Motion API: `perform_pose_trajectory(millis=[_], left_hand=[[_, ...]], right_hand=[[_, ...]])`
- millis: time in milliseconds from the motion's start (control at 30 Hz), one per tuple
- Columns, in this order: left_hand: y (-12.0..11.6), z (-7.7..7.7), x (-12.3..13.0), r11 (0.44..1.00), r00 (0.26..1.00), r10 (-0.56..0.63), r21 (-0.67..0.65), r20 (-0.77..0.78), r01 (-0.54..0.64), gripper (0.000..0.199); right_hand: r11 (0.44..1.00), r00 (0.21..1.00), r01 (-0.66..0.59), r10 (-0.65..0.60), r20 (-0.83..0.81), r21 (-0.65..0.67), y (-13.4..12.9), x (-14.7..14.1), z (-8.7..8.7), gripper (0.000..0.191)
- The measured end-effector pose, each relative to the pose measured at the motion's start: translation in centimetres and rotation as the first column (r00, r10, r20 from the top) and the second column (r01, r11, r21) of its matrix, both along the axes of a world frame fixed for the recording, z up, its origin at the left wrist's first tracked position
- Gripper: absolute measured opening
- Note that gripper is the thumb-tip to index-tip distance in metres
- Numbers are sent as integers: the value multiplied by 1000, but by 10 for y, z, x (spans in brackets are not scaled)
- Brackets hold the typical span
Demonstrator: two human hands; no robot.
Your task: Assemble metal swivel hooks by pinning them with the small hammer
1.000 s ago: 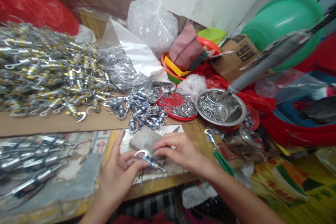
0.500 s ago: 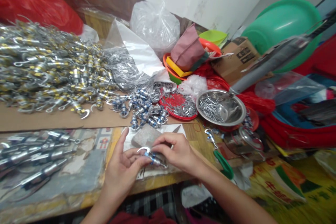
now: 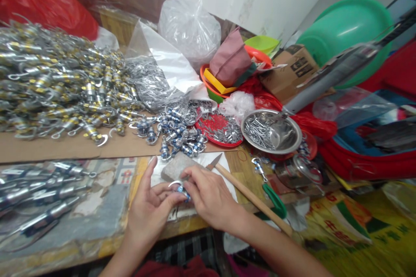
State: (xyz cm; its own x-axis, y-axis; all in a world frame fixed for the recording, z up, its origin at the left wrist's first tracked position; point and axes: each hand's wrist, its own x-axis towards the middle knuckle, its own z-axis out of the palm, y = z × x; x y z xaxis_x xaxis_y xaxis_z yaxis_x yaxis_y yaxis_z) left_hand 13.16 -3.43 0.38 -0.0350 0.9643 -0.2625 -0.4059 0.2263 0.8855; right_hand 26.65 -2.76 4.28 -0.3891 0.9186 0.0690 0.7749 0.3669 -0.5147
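Silver metal with blue bands, the hook fitting [image 3: 180, 189] sits near the lower middle of the frame, between our two hands. Half a second ago its shank pointed out clear to the right; now our right hand [image 3: 208, 197] has come in over that end, leaving mainly the curved hook and a blue band showing. We judge that the work now centres on the covered end. With the right forearm lower, the wooden handle of a hammer [image 3: 253, 197] comes into view, slanting towards the lower right.

Our left hand [image 3: 154, 201] lies palm up, pinching the fitting between thumb and fingers, one finger raised apart. The right hand arches palm down, its fingers curled in close; we cannot tell whether they grip the fitting. Just beyond it lies a grey block [image 3: 172, 169] on white paper [image 3: 225, 160], which covers part of the surface [image 3: 245, 171].
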Motion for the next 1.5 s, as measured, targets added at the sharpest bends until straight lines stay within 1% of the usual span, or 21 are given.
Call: perform_pose_trajectory(millis=[67, 133, 233, 300, 333, 400, 433, 500, 567, 633, 700, 767, 867, 933, 1000, 1100, 1200, 1300, 1400, 1433, 1500], left_hand=[[0, -1, -1, 1000, 1000, -9, 4, -4, 9, 99], [0, -3, -1, 1000, 1000, -19, 9, -11, 20, 98], [1, -3, -1, 1000, 1000, -19, 17, -18, 20, 99], [1, -2, 0, 1000, 1000, -13, 12, -19, 13, 98], [0, -1, 0, 1000, 1000, -10, 8, -20, 10, 98], [0, 0, 0, 1000, 1000, -3, 6, -21, 3, 99], [0, 0, 0, 1000, 1000, -2, 8, -21, 2, 99], [0, 0, 0, 1000, 1000, 2, 19, -20, -1, 99], [0, -1, 0, 1000, 1000, -1, 29, -24, 2, 99], [1, -1, -1, 999, 1000, -5, 36, -30, 6, 100], [2, -2, -1, 999, 999, -6, 39, -40, 7, 102], [2, -2, -1, 999, 999, -7, 43, -48, 9, 103], [1, -2, -1, 998, 999, -11, 58, -47, 14, 102], [1, -3, -1, 998, 999, -11, 62, -47, 14, 102], [1, -3, -2, 998, 999, -11, 63, -44, 14, 103], [1, -3, -2, 998, 999, -21, 66, -28, 23, 103], [1, -2, -2, 997, 999, -33, 63, -33, 35, 103], [2, -1, -2, 998, 999, -31, 56, -42, 33, 103], [2, -1, -1, 998, 997, -40, 39, -63, 43, 98], [3, -1, -1, 998, 996, -47, 36, -77, 50, 94], [2, 0, -3, 998, 990, -46, 33, -134, 51, 78]], right_hand=[[1000, 997, -1, 0, 77, 22, 1, -4, 0, 17], [1000, 996, -11, 10, 90, 13, 0, -7, 1, 17], [999, 999, 26, -27, -46, -19, -1, 1, -2, 14], [981, 965, 192, -186, -184, 16, -4, 19, -9, 14], [953, 935, 300, -284, -210, 48, -5, 32, -14, 14], [888, 895, 443, -430, -123, 120, -9, 61, -25, 21], [884, 894, 446, -448, -17, 139, -10, 74, -31, 26], [913, 892, 393, -407, 194, 109, -15, 96, -41, 31], [928, 892, 365, -370, 261, 72, -19, 106, -44, 25], [925, 906, 366, -379, 191, 97, -23, 104, -38, 21], [926, 934, 340, -352, 54, 162, -28, 94, -23, 22], [949, 970, 242, -239, -38, 202, -34, 81, -5, 28], [976, 999, 27, -19, -36, 215, -42, 66, 13, 41], [966, 999, -16, 28, -45, 259, -45, 60, 16, 48], [960, 999, -21, 28, -20, 280, -45, 57, 14, 51], [970, 993, -47, 20, 113, 239, -46, 53, 9, 51], [965, 994, -24, -5, 110, 260, -49, 50, 7, 51], [981, 999, 26, -32, 30, 191, -49, 54, 1, 45], [965, 969, 221, -202, -138, 138, -42, 73, -13, 39], [952, 951, 287, -268, -157, 112, -37, 82, -19, 38], [933, 933, 355, -350, -87, 52, -27, 99, -30, 39]])
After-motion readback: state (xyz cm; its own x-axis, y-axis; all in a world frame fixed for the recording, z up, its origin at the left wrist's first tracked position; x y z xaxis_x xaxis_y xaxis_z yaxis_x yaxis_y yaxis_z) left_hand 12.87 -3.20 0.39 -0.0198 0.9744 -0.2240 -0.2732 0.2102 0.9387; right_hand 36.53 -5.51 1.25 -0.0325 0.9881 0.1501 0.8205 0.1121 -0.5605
